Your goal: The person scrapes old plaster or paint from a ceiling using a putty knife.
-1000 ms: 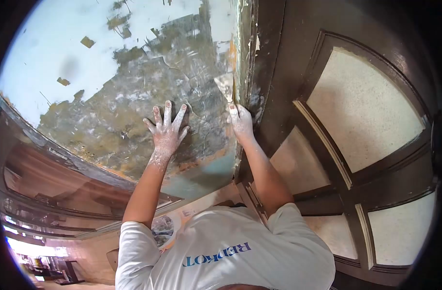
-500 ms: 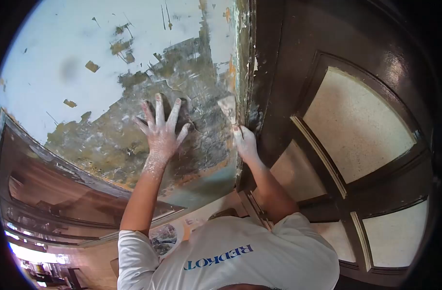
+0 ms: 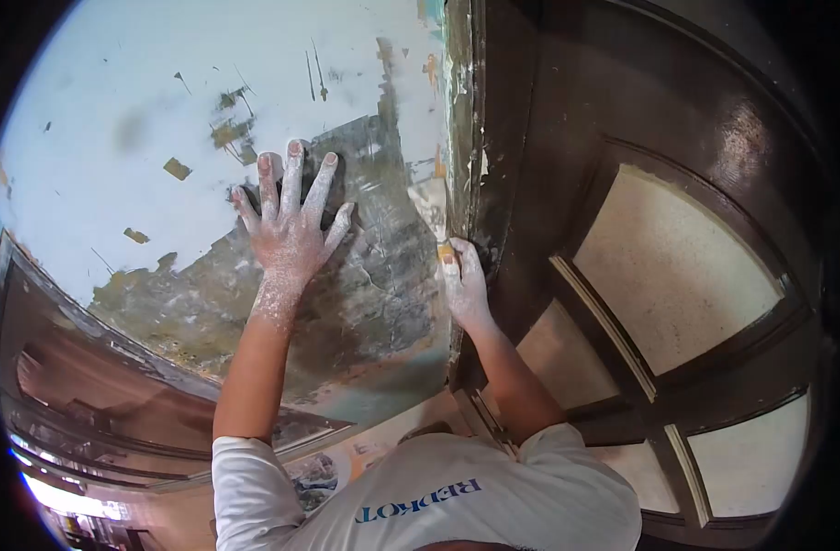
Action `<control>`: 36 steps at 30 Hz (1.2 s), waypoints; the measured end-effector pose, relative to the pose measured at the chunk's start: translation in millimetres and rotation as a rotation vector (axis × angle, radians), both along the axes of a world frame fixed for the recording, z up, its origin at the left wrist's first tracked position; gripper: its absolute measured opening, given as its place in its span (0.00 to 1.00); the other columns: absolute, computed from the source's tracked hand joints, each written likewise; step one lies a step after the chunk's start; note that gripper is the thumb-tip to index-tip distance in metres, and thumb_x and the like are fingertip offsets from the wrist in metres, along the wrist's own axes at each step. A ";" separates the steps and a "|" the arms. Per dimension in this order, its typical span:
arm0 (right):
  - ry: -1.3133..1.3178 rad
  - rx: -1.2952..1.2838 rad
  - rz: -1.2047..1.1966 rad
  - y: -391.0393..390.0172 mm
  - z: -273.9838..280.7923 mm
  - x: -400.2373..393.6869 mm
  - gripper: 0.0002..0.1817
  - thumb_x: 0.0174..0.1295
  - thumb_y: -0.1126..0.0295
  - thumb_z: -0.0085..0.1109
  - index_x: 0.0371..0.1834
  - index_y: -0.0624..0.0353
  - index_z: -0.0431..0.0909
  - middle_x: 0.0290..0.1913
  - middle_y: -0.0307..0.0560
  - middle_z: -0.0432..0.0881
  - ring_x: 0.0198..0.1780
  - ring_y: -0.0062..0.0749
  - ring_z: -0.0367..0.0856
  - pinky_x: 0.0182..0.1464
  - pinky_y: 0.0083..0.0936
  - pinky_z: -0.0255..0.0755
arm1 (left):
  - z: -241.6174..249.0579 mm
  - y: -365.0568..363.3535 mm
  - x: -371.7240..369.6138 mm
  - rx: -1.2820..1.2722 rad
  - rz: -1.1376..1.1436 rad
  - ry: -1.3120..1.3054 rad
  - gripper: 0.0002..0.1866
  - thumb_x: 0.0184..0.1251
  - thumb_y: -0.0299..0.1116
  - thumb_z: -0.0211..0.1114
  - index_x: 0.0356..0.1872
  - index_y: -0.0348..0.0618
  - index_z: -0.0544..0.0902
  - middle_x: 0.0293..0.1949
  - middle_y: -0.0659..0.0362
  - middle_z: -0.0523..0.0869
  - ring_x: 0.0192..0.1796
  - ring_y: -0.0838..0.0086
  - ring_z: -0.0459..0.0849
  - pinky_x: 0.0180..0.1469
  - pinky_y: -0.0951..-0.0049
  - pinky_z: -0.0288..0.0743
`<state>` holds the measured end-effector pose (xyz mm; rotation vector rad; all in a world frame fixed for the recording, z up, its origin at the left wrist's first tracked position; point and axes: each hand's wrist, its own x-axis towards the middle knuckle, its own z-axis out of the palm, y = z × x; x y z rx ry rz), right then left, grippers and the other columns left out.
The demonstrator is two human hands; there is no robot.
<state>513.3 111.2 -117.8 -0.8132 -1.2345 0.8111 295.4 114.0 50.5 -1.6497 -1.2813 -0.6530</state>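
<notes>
My left hand point(image 3: 291, 230), dusted with white powder, lies spread against the wall, fingers apart and pointing up. Its fingertips reach the border between the white coating point(image 3: 145, 110) and the scraped grey-brown patch point(image 3: 383, 248). My right hand point(image 3: 467, 286), also dusty, grips the yellowish handle of a putty knife point(image 3: 430, 204). The broad, smeared blade points up over the right side of the scraped patch, beside the chipped wooden frame point(image 3: 459, 101).
A dark brown panelled door point(image 3: 567, 184) with pale panels stands close on the right. Dark wooden trim point(image 3: 117, 335) borders the wall at lower left. Below are my white shirt point(image 3: 429, 496) and a pale floor area with clutter point(image 3: 314, 473).
My left hand has slid up and to the left along the wall, still spread. The putty knife in my right hand has shifted slightly left and shows more of its handle.
</notes>
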 end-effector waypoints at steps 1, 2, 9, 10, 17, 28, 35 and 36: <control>0.052 0.049 -0.010 2.2 17.0 -2.0 0.14 0.73 0.66 0.46 0.56 0.61 0.65 0.38 0.38 0.71 0.33 0.17 0.69 0.36 0.18 0.69 | -2.1 1.2 -0.8 0.021 -0.014 0.010 0.35 0.58 0.60 0.63 0.68 0.74 0.69 0.75 0.60 0.58 0.78 0.53 0.45 0.67 0.27 0.46; 0.032 0.120 0.023 2.7 38.5 -0.3 0.17 0.73 0.65 0.47 0.58 0.61 0.62 0.41 0.39 0.69 0.36 0.18 0.69 0.40 0.18 0.68 | -2.5 1.4 -0.9 0.022 -0.013 0.012 0.35 0.58 0.60 0.63 0.68 0.74 0.69 0.75 0.60 0.58 0.78 0.53 0.45 0.67 0.27 0.46; -0.001 0.095 -0.042 2.2 -14.5 -12.6 0.17 0.73 0.66 0.44 0.62 0.59 0.61 0.40 0.41 0.69 0.36 0.21 0.68 0.39 0.20 0.67 | -3.2 -0.3 -1.9 -0.040 0.002 -0.009 0.33 0.57 0.59 0.64 0.67 0.74 0.70 0.75 0.60 0.58 0.78 0.55 0.44 0.69 0.31 0.42; 0.035 0.042 -0.029 4.3 -15.9 -15.0 0.18 0.73 0.66 0.44 0.62 0.59 0.62 0.43 0.42 0.71 0.38 0.22 0.69 0.41 0.21 0.68 | -3.2 -0.7 -1.9 -0.051 -0.001 -0.012 0.34 0.57 0.59 0.65 0.67 0.75 0.70 0.75 0.60 0.58 0.79 0.55 0.44 0.70 0.31 0.42; -0.258 0.128 -0.207 12.8 60.1 -7.0 0.18 0.73 0.64 0.45 0.62 0.57 0.67 0.45 0.48 0.79 0.34 0.27 0.74 0.40 0.26 0.72 | -4.2 -1.0 -3.2 -0.019 -0.025 0.001 0.34 0.57 0.59 0.65 0.67 0.73 0.71 0.75 0.59 0.58 0.78 0.54 0.44 0.70 0.33 0.41; -0.381 0.269 -0.292 13.8 33.1 -24.4 0.25 0.63 0.70 0.56 0.64 0.59 0.66 0.56 0.60 0.76 0.56 0.55 0.76 0.58 0.41 0.69 | -48.3 -2.8 -12.2 -0.055 -0.065 0.021 0.31 0.59 0.54 0.64 0.66 0.70 0.72 0.74 0.58 0.61 0.78 0.54 0.45 0.70 0.32 0.39; -0.564 0.110 -0.096 6.4 -28.4 -27.1 0.27 0.63 0.71 0.54 0.66 0.65 0.65 0.62 0.63 0.72 0.63 0.55 0.72 0.63 0.38 0.66 | -94.8 -22.9 -37.1 -0.115 -0.098 -0.054 0.30 0.58 0.51 0.64 0.65 0.65 0.74 0.72 0.54 0.63 0.78 0.51 0.45 0.69 0.31 0.36; -0.597 0.101 -0.108 -0.4 -27.6 -32.4 0.26 0.64 0.71 0.53 0.66 0.65 0.65 0.62 0.64 0.71 0.63 0.57 0.71 0.64 0.40 0.65 | -95.4 -27.5 -42.3 -0.147 -0.099 -0.096 0.31 0.58 0.51 0.64 0.65 0.64 0.74 0.72 0.52 0.63 0.78 0.50 0.45 0.69 0.29 0.38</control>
